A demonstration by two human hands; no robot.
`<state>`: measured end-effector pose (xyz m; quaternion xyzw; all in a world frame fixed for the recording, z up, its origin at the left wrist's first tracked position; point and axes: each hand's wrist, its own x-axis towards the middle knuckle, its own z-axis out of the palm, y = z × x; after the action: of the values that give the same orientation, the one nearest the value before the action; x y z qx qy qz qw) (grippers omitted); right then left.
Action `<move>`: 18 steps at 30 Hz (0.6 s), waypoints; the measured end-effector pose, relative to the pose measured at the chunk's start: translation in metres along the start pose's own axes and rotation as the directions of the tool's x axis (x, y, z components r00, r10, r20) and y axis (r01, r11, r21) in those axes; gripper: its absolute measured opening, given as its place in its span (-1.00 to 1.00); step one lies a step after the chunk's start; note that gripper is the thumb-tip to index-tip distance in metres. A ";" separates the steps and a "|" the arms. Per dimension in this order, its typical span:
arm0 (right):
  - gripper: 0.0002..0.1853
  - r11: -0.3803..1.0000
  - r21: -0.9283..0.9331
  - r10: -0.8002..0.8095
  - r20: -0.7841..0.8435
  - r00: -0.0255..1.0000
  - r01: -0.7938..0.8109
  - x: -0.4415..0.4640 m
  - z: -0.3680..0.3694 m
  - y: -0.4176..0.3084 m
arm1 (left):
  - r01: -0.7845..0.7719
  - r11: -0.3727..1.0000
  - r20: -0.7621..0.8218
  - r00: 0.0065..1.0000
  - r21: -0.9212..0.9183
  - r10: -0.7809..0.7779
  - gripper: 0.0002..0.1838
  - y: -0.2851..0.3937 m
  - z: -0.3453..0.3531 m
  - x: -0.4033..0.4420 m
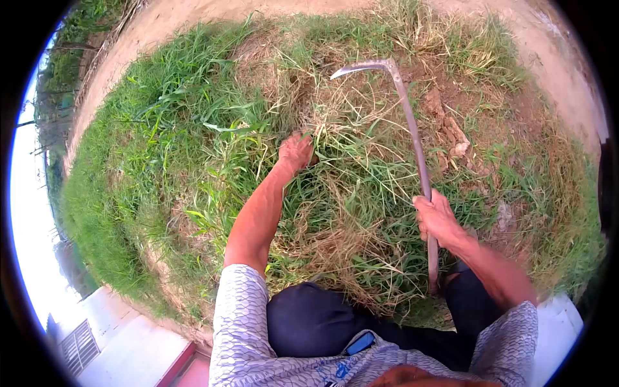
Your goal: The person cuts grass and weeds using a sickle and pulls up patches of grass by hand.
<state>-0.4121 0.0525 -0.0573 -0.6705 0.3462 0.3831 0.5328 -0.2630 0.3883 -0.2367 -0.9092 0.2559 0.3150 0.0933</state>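
Observation:
My right hand is wrapped round the long handle of a sickle. Its curved blade points left at the top, held above the ground and apart from my other hand. With arm stretched forward, my left hand is closed on a bunch of grass; its fingertips are partly hidden among the stems. Between my arms lies a heap of loose green and dry grass, reaching back toward my knees.
Tall green grass stands to the left. Bare soil with a broken brown clod lies right of the sickle. A dirt path curves round the far side. My bent knee is close to the heap; a white building is at lower left.

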 end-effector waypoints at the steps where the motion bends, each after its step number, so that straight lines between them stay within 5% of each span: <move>1: -0.76 0.999 0.030 -0.032 -0.037 0.999 0.034 0.019 0.003 -0.011 | -0.169 0.982 -0.117 0.977 0.090 0.179 -0.59 -0.008 0.010 0.001; 4: -0.75 0.993 -0.020 -0.119 -0.050 0.992 0.118 0.052 0.002 -0.032 | -0.013 0.995 -0.093 0.996 -0.104 0.003 -0.72 -0.006 0.001 0.001; 6: -0.70 0.824 -0.547 -0.150 0.037 0.988 0.146 0.056 -0.021 -0.023 | 0.052 0.989 -0.017 0.998 -0.141 -0.055 -0.72 0.006 -0.055 -0.038; 7: -0.66 0.764 -0.627 -0.152 0.058 0.987 0.155 0.051 -0.042 0.000 | 0.131 0.976 0.061 0.991 -0.173 -0.123 -0.71 0.010 -0.070 -0.060; 10: -0.60 0.603 -0.797 -0.038 -0.008 0.999 0.017 -0.012 -0.124 0.074 | 0.052 0.911 0.198 0.980 -0.409 0.033 -0.69 -0.009 -0.030 -0.136; 11: -0.63 0.536 -0.843 0.054 -0.003 0.999 -0.031 -0.039 -0.148 0.089 | 0.173 0.792 0.286 0.958 -0.585 0.002 -0.67 -0.001 -0.023 -0.180; 12: -0.64 0.509 -0.861 -0.006 0.012 1.000 0.013 -0.069 -0.159 0.104 | 0.128 0.864 0.372 0.925 -0.488 0.073 -0.74 0.001 0.015 -0.208; 13: -0.65 0.478 -0.876 -0.068 0.034 0.997 0.062 -0.084 -0.163 0.112 | 0.239 0.804 0.464 0.885 -0.544 0.051 -0.77 0.010 0.031 -0.239; 14: -0.65 0.477 -0.876 -0.064 0.045 0.997 0.070 -0.084 -0.159 0.109 | 0.271 0.510 0.377 0.919 -0.816 0.116 -0.77 0.013 0.061 -0.284; 16: -0.64 0.722 -0.687 -0.040 0.085 0.996 0.088 -0.081 -0.142 0.096 | 0.250 0.135 0.268 0.954 -0.959 0.135 -0.77 0.010 0.065 -0.316; 18: -0.66 0.683 -0.683 -0.236 0.133 0.963 0.261 -0.046 -0.113 0.071 | 0.359 0.646 0.569 0.810 -0.674 0.144 -0.77 0.011 0.014 -0.319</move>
<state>-0.4794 -0.0694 -0.0331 -0.8548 0.0740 0.4204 0.2952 -0.4903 0.5130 -0.0503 -0.7375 0.0025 0.6446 -0.2014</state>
